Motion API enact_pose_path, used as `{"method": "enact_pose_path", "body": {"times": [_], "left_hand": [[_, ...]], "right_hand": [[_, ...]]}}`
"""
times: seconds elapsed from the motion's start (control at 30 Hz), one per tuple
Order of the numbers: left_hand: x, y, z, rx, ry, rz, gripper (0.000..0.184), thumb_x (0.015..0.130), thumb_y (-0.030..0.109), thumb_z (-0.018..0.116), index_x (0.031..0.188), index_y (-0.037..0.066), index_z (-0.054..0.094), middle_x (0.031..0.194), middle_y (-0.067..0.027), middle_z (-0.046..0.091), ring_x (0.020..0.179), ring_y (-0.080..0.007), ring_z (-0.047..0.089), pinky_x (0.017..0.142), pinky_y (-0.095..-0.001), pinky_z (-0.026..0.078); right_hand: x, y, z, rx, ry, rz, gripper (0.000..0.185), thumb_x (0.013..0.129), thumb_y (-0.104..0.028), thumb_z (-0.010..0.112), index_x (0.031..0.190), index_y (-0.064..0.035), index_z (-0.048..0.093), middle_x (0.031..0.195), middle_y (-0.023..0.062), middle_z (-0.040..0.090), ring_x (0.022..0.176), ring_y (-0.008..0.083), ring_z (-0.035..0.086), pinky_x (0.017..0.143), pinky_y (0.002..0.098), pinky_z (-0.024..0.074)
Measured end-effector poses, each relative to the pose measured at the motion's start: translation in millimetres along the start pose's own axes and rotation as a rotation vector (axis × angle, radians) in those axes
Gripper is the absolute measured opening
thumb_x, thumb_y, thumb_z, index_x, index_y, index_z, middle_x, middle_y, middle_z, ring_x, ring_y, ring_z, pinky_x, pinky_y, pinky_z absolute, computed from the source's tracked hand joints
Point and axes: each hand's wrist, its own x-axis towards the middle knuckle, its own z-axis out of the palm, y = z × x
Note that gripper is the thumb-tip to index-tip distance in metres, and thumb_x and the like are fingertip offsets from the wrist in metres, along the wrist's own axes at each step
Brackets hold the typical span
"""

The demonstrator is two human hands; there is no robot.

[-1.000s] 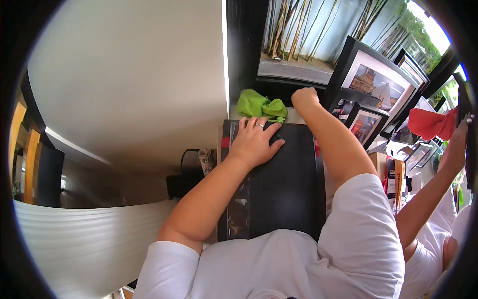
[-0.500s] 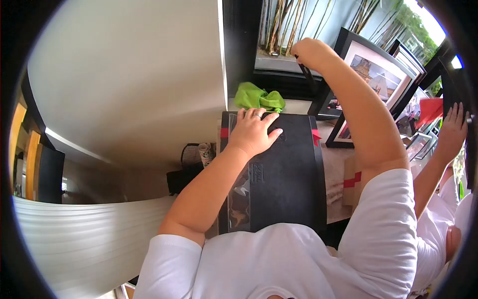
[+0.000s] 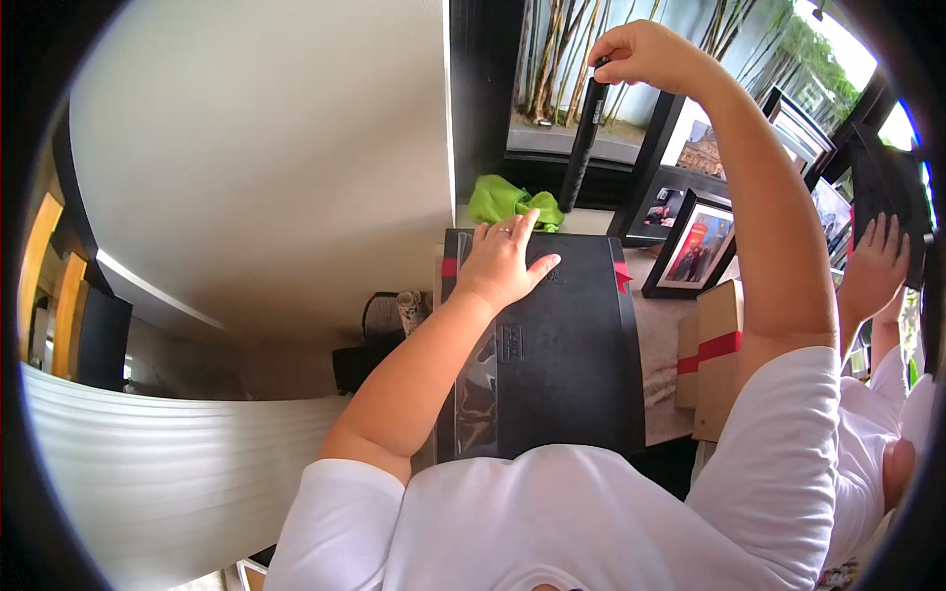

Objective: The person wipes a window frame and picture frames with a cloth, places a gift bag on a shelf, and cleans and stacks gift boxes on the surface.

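Nearest, the case (image 3: 572, 374) is lying under the left hand (image 3: 498, 264), which is resting palm-down near its far edge, fingers partly spread, gripping nothing, while the boxes (image 3: 719, 330) are standing to the right. Beyond, the stick (image 3: 583, 143) is hanging aslant near the cloth (image 3: 501, 200), contact not determinable, the nearly closed right hand (image 3: 645, 57) pinching its top. The right arm (image 3: 774, 197) is partly obstructing the large frame (image 3: 680, 138) behind the small frame (image 3: 698, 246), and stems (image 3: 559, 64) are showing outside the window.
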Motion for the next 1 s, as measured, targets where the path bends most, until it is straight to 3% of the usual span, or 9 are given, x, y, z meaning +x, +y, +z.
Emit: {"method": "enact_pose_path", "body": {"times": [0.17, 0.37, 0.5, 0.53, 0.6, 0.7, 0.77, 0.9, 1.0], "left_hand": [[4.0, -1.3, -3.1, -0.409, 0.13, -0.064, 0.069, 0.077, 0.04, 0.068, 0.125, 0.001, 0.038, 0.099, -0.0177, 0.06, 0.09, -0.0352, 0.059, 0.078, -0.039, 0.047], [1.3, -4.6, -15.7, -0.684, -0.01, -0.237, 0.043, 0.083, 0.029, 0.064, 0.111, 0.002, 0.045, 0.081, -0.0099, 0.06, 0.078, -0.0194, 0.061, 0.073, -0.0303, 0.047], [3.2, -10.6, -10.0, -0.889, 0.12, -0.414, 0.028, 0.088, 0.023, 0.058, 0.103, 0.002, 0.046, 0.078, -0.0066, 0.058, 0.072, -0.0127, 0.06, 0.067, -0.0252, 0.048], [3.3, -12.7, -6.0, -0.928, 0.173, -0.386, 0.027, 0.089, 0.024, 0.057, 0.102, 0.002, 0.046, 0.078, -0.0062, 0.058, 0.071, -0.0121, 0.059, 0.065, -0.0248, 0.048], [4.3, -17.3, 1.9, -0.998, 0.281, -0.325, 0.025, 0.09, 0.024, 0.054, 0.099, 0.002, 0.045, 0.079, -0.0055, 0.058, 0.07, -0.0107, 0.059, 0.063, -0.024, 0.049], [5.4, -14.2, -1.4, -0.972, 0.314, -0.346, 0.023, 0.091, 0.022, 0.052, 0.098, 0.001, 0.043, 0.084, -0.0066, 0.057, 0.073, -0.0116, 0.059, 0.064, -0.0261, 0.052], [4.1, -21.5, 2.5, -0.904, 0.293, -0.318, 0.021, 0.092, 0.019, 0.051, 0.099, 0.001, 0.042, 0.086, -0.0069, 0.057, 0.076, -0.0129, 0.059, 0.067, -0.027, 0.053], [3.4, -17.0, -2.1, -0.962, 0.286, -0.326, 0.02, 0.093, 0.019, 0.048, 0.101, 0.003, 0.04, 0.091, -0.0073, 0.056, 0.08, -0.0136, 0.059, 0.067, -0.0283, 0.054], [2.2, -20.9, 0.0, -1.0, 0.28, -0.315, 0.018, 0.094, 0.018, 0.046, 0.101, 0.004, 0.039, 0.094, -0.0077, 0.055, 0.082, -0.0142, 0.059, 0.068, -0.0295, 0.054]], "right_hand": [[-6.9, -20.8, -2.7, 0.198, -0.039, 0.031, 0.025, 0.08, -0.029, 0.067, 0.087, -0.0053, 0.066, 0.068, 0.0002, 0.06, 0.063, 0.0073, 0.056, 0.061, 0.0218, 0.0479], [7.4, -30.9, 29.6, 0.202, -0.064, -0.019, 0.035, 0.082, -0.039, 0.064, 0.09, -0.0052, 0.064, 0.07, 0.0023, 0.06, 0.066, 0.0088, 0.058, 0.061, 0.0222, 0.0488], [15.9, -19.1, 86.4, 0.895, 0.157, 0.142, 0.044, 0.086, -0.047, 0.054, 0.106, -0.0086, 0.058, 0.089, 0.0073, 0.061, 0.081, 0.0125, 0.058, 0.069, 0.0294, 0.0497], [28.5, 2.7, 113.0, 0.817, 0.116, 0.299, 0.04, 0.088, -0.046, 0.05, 0.104, -0.011, 0.06, 0.091, 0.0056, 0.062, 0.083, 0.0142, 0.058, 0.072, 0.0318, 0.0495], [26.4, 25.7, 174.0, 0.131, 0.072, -0.009, 0.033, 0.081, -0.04, 0.057, 0.1, -0.013, 0.062, 0.086, 0.0074, 0.063, 0.08, 0.0162, 0.06, 0.072, 0.0325, 0.0487], [32.7, 14.7, 242.6, 0.059, -0.508, -0.105, 0.036, 0.076, -0.034, 0.059, 0.106, -0.0149, 0.063, 0.105, 0.0129, 0.063, 0.095, 0.0287, 0.06, 0.087, 0.0396, 0.0453], [34.9, 43.4, 311.5, 0.066, -0.362, -0.132, 0.035, 0.079, -0.027, 0.056, 0.112, -0.0174, 0.06, 0.109, 0.0104, 0.062, 0.101, 0.0302, 0.058, 0.086, 0.0411, 0.0457], [17.9, 83.3, 312.4, -0.137, -0.358, -0.19, 0.034, 0.079, -0.023, 0.056, 0.112, -0.014, 0.059, 0.111, 0.0135, 0.06, 0.103, 0.0306, 0.056, 0.085, 0.0396, 0.0459], [-14.4, 61.0, 256.8, -0.234, -0.456, 0.207, 0.033, 0.078, -0.016, 0.056, 0.111, -0.0127, 0.06, 0.11, 0.0133, 0.06, 0.102, 0.029, 0.058, 0.085, 0.0394, 0.0464]]}}
